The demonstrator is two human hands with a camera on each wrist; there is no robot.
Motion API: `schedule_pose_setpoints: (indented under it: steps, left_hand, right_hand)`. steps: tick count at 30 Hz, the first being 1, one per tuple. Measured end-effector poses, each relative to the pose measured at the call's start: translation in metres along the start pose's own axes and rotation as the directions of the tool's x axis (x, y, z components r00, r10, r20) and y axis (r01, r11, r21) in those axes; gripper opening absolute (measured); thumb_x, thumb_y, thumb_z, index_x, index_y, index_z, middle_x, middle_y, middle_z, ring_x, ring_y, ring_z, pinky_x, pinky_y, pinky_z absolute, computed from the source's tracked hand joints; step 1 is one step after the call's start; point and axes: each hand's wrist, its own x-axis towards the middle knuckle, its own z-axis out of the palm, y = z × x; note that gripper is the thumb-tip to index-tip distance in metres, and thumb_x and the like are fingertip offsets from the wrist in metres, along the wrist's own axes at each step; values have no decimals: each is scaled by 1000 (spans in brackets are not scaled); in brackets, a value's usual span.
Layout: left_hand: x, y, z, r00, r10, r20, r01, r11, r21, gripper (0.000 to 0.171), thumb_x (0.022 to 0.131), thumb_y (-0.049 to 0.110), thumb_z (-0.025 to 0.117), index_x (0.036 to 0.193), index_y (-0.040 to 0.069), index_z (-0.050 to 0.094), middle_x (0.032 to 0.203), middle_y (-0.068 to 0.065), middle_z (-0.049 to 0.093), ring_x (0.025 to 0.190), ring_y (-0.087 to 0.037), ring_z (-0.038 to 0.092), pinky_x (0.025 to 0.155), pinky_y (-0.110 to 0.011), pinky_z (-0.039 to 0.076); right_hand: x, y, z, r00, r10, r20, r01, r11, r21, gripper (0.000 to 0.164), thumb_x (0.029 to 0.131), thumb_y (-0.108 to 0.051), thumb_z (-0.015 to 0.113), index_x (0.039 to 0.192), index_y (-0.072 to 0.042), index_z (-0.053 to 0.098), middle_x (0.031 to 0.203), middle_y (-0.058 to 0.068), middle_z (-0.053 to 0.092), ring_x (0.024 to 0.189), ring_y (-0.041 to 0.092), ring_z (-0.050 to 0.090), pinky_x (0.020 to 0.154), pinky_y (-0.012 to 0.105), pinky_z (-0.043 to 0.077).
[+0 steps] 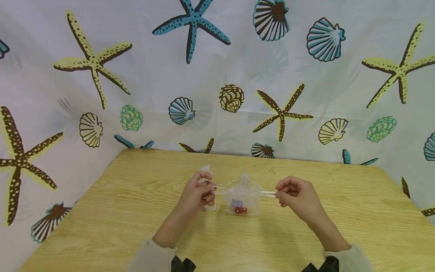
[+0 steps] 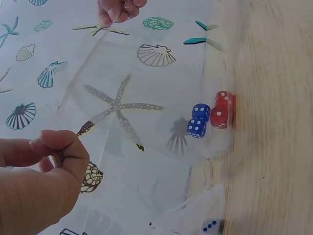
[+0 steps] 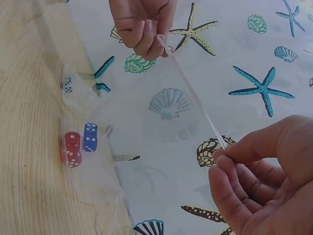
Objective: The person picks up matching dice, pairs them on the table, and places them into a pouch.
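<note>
A sheer white drawstring pouch (image 1: pixel 252 202) hangs upright between both hands, its mouth drawn sideways along the cord (image 1: pixel 268 193). My left hand (image 1: pixel 199 192) pinches the cord on the left side, thumb against curled fingers. On the right, my right hand (image 1: pixel 295 193) pinches the cord's other end between thumb and forefinger. Red dice (image 2: pixel 220 116) and blue dice (image 2: pixel 197 128) show low down through the sheer fabric, close to the tabletop. Partly hidden behind my left hand stands another sheer pouch (image 1: pixel 211 207), with a white die (image 2: pixel 210 226) with blue dots inside.
The wood-grain table (image 1: pixel 136 211) spreads around both hands. Behind it and along the sides hangs a white cloth (image 1: pixel 217 68) printed with starfish and shells. A gathered pouch top with thin cord loops (image 1: pixel 245 180) rises just behind the stretched cord.
</note>
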Motion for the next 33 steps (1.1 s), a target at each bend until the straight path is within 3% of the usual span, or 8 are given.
schedule_pose_setpoints:
  steps: [10, 23, 29, 33]
  left_hand:
    - [-2, 1, -2, 1000, -7, 18, 7, 1000, 1, 13, 94, -4, 35, 100, 7, 36, 72, 0, 42, 56, -9, 31, 55, -23, 31]
    - [-6, 8, 5, 999, 12, 33, -11, 1000, -29, 13, 95, -3, 36, 91, 9, 35, 70, 0, 42, 57, -10, 30, 53, -22, 32]
    - [-6, 6, 6, 998, -6, 59, 5, 1000, 25, 11, 94, -1, 42, 91, 10, 43, 72, 0, 41, 56, -9, 36, 51, -21, 39]
    - [-5, 2, 7, 996, -15, 86, 10, 998, 59, 10, 94, 0, 45, 93, 10, 44, 75, 0, 42, 57, -8, 42, 53, -21, 44]
  right_hand:
    - [-4, -4, -7, 1000, -4, 7, 4, 1000, -3, 6, 86, 4, 63, 89, 6, 58, 71, 3, 60, 57, 11, 56, 58, 27, 54]
    - [-10, -6, -17, 995, -83, 50, 85, 996, -27, 8, 84, 6, 63, 85, 8, 55, 70, 0, 58, 55, 9, 52, 53, 24, 50]
    - [-9, -6, -20, 991, -53, 126, 49, 998, 35, 12, 89, 3, 57, 98, 12, 56, 78, 2, 58, 62, 10, 54, 61, 26, 53]
    - [-6, -4, -17, 988, 10, 155, -20, 998, 61, 15, 93, 1, 51, 103, 10, 55, 82, 3, 56, 70, 12, 56, 63, 27, 54]
